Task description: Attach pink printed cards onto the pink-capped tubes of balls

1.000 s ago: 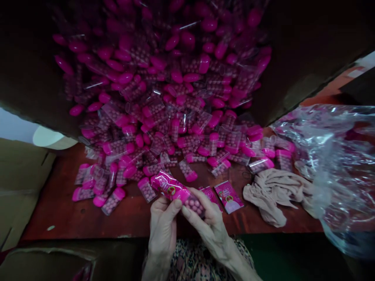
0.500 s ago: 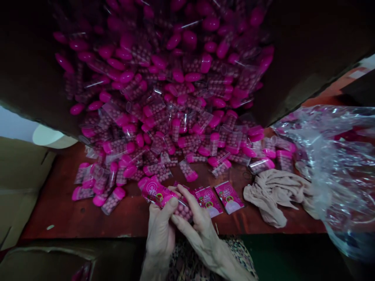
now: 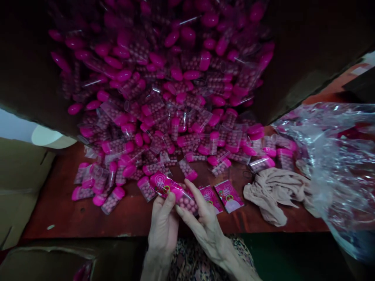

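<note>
Between my hands is a clear plastic candy container [image 3: 187, 203] full of pink balls, tilted with its upper left end inside or against a printed pink sleeve [image 3: 160, 181]. My left hand [image 3: 164, 218] pinches the sleeve, thumb on top. My right hand [image 3: 203, 218] grips the container's lower right end between thumb and fingers. Just beyond my left hand lies another pink-capped container [image 3: 146, 188]. Flat printed pink sleeves [image 3: 229, 196] lie right of my right hand, some partly hidden by its fingers.
A large heap of pink-capped candy containers [image 3: 175, 101] spills from a dark box onto the red-brown table [image 3: 129, 218]. At right are a crumpled beige cloth [image 3: 275, 191] and clear plastic wrapping [image 3: 336, 156]. A cardboard box [image 3: 23, 175] stands at left, near a white roll [image 3: 52, 136].
Both hands have shifted slightly right with the container and sleeve. The sleeve has moved up and right, uncovering the container lying behind it.
</note>
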Demonstrator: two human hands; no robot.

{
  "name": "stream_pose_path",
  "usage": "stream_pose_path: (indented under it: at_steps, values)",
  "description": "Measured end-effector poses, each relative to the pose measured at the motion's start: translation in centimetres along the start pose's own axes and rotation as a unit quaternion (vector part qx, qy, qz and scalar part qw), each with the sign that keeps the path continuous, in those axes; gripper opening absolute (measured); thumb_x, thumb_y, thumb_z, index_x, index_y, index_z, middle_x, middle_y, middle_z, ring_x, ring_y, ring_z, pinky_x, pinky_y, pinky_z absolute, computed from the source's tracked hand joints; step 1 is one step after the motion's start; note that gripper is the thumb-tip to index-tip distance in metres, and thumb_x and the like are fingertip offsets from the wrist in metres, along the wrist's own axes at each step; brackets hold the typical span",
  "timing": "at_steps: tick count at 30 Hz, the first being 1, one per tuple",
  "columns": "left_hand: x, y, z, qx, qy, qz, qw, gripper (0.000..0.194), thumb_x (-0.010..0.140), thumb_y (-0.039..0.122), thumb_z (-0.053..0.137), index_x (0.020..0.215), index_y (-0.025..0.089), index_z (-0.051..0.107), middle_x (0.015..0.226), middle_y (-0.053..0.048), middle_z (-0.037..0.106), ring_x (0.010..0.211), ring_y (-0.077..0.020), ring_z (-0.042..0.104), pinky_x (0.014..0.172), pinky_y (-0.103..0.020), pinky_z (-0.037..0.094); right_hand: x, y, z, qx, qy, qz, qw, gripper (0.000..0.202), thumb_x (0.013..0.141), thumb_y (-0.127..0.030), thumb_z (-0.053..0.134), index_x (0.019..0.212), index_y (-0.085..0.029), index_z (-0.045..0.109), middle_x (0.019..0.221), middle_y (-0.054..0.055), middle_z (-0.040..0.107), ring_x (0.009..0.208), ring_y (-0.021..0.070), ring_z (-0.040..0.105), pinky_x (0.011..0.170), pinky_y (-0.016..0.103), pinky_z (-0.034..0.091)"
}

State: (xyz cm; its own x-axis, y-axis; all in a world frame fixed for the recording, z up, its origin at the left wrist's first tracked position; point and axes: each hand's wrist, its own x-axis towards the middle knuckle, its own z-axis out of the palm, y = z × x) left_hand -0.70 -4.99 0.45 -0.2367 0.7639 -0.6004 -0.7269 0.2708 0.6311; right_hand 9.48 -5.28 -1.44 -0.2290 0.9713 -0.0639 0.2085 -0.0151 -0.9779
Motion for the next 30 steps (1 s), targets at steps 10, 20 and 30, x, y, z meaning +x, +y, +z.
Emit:
stream_pose_path:
  at_steps: [10, 20, 30]
  values:
    - [-0.2, -0.2, 0.3, 0.056, 0.022, 0.007, 0.998, 0.019, 0.055, 0.024, 0.078, 0.067, 0.015, 0.066, 0.059, 0.001, 0.063, 0.055, -0.0109, 0.057, 0.058, -0.023, 0.047, -0.3, 0.3, 0.2, -0.03, -0.029, -0.01, 0.999, 0.053, 0.089, -0.034, 0.047, 0.138, -0.016, 0.035, 0.115, 0.01, 0.064, 0.1, 0.0216, 0.063, 0.083, 0.03, 0.051]
    - [0.1, -0.4, -0.3, 0.01, 0.034, -0.008, 0.999, 0.02, 0.06, 0.032, 0.076, 0.069, 0.017, 0.067, 0.063, 0.0, 0.065, 0.053, -0.0099, 0.057, 0.053, -0.021, 0.046, -1.2, 0.5, 0.1, -0.008, -0.101, 0.029, 0.994, 0.057, 0.094, -0.033, 0.036, 0.144, -0.027, 0.009, 0.149, 0.002, 0.023, 0.133, 0.0181, 0.03, 0.106, 0.032, 0.034]
    - [-0.3, -0.2, -0.8, -0.003, 0.027, -0.003, 1.0, 0.026, 0.061, 0.036, 0.075, 0.067, 0.013, 0.064, 0.059, 0.0, 0.061, 0.051, -0.0088, 0.054, 0.048, -0.019, 0.045, -1.0, -0.3, -0.2, 0.064, -0.094, 0.094, 0.989, 0.057, 0.093, -0.043, 0.036, 0.144, -0.03, 0.011, 0.134, 0.007, 0.047, 0.116, 0.0188, 0.049, 0.096, 0.034, 0.041]
